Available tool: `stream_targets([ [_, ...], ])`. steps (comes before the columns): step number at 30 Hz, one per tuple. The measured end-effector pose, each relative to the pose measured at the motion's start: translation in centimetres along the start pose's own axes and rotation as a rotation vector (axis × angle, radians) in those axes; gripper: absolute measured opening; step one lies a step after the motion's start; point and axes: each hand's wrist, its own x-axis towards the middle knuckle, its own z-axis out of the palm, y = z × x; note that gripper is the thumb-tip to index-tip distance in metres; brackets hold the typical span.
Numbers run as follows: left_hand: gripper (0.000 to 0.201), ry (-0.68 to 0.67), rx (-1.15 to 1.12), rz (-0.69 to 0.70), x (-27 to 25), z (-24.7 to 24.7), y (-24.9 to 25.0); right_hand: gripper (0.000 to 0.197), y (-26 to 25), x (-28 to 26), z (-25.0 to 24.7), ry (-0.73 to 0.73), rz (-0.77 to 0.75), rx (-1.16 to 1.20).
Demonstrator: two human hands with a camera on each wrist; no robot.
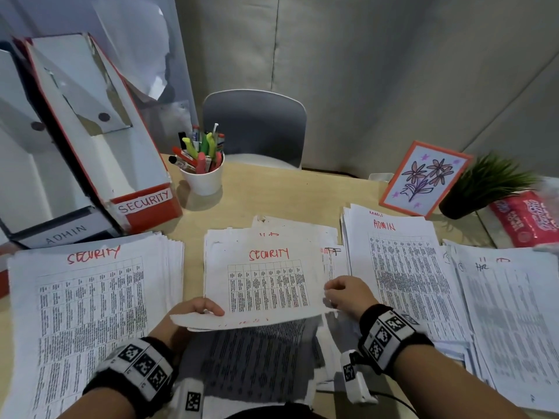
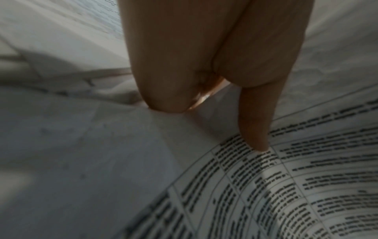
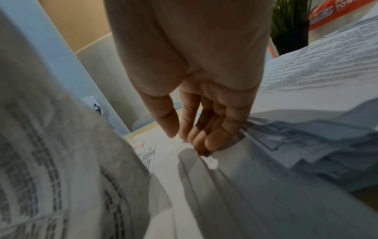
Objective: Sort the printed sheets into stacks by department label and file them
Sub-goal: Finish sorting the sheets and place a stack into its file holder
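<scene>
At far left the SECURITY file box [image 1: 145, 204] and the ADMIN file box [image 1: 65, 235] hold no sheets that can be seen, so filing looks not yet begun, while the SECURITY stack [image 1: 90, 313] beside them is already thick. In the middle the left hand [image 1: 193, 309] pinches the near edge of a SECURITY sheet [image 1: 269, 285] lifted off the unsorted pile [image 1: 251, 364], and the right hand [image 1: 348, 294] rests on its right edge, grip hidden. Rightward, the ADMIN stack [image 1: 402, 273] and HR stack [image 1: 508, 313] are well built, so sorting seems far along though unfinished

The wooden desk [image 1: 242, 207] carries paper stacks left [image 1: 90, 313], centre [image 1: 296, 234] and right [image 1: 402, 267], a pen cup [image 1: 204, 179], red file box [image 1: 145, 207], potted plant [image 1: 484, 189].
</scene>
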Motion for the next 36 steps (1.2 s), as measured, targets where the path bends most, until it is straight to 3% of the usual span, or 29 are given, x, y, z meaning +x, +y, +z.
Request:
stream_targets([
  [4, 0.014, 0.025, 0.011, 0.031, 0.0, 0.2, 0.0, 0.017, -1.2, -0.4, 0.4, -0.054, -0.014, -0.147],
  [9, 0.006, 0.037, 0.011, 0.031, -0.7, 0.9, 0.3, 0.022, -2.1, -0.4, 1.2, -0.086, 0.034, -0.126],
  [13, 0.017, 0.125, 0.023, 0.056, -1.3, 1.8, 0.6, 0.020, -2.3, -0.4, 1.8, -0.099, -0.022, -0.231],
  [15, 0.034, 0.153, -0.064, 0.068, -1.3, 2.0, 0.8, 0.020, -2.3, -0.6, 2.0, -0.101, -0.002, -0.123],
  [19, 0.032, 0.244, -0.143, 0.068, -0.7, 2.8, 1.7, 0.016, -2.4, -1.0, 1.8, -0.178, 0.065, 0.106],
  [21, 0.046, 0.293, -0.100, 0.084, 0.0, 2.8, 1.9, 0.013, -2.0, -1.0, 1.7, -0.252, 0.173, 0.435],
  [22, 0.049, 0.296, -0.050, 0.095, 0.4, 2.6, 1.9, 0.017, -1.9, -1.0, 1.8, -0.276, 0.220, 0.577],
  [24, 0.045, 0.308, 0.036, 0.089, 1.5, 2.0, 1.7, 0.052, -1.8, -0.8, 1.7, -0.338, 0.233, 0.653],
  [25, 0.045, 0.308, 0.100, 0.076, 1.5, 2.1, 2.0, 0.069, -2.0, -0.7, 1.6, -0.372, 0.204, 0.602],
  [26, 0.045, 0.310, 0.146, 0.075, 1.5, 2.3, 2.3, 0.069, -2.2, -0.7, 1.6, -0.381, 0.133, 0.542],
  [29, 0.049, 0.348, 0.170, 0.119, 1.1, 3.3, 3.1, 0.018, -3.2, -1.3, 1.4, -0.356, -0.030, 0.378],
  [30, 0.051, 0.356, 0.130, 0.158, 0.6, 3.7, 3.7, 0.013, -3.5, -1.4, 1.1, -0.352, -0.074, 0.366],
  [33, 0.070, 0.338, 0.108, 0.282, -0.7, 3.7, 5.9, 0.014, -4.8, -1.9, -0.4, -0.354, -0.172, 0.435],
  [36, 0.092, 0.179, 0.100, 0.345, -1.3, 2.6, 8.3, 0.031, -6.5, -2.8, -2.4, -0.385, -0.282, 0.498],
])
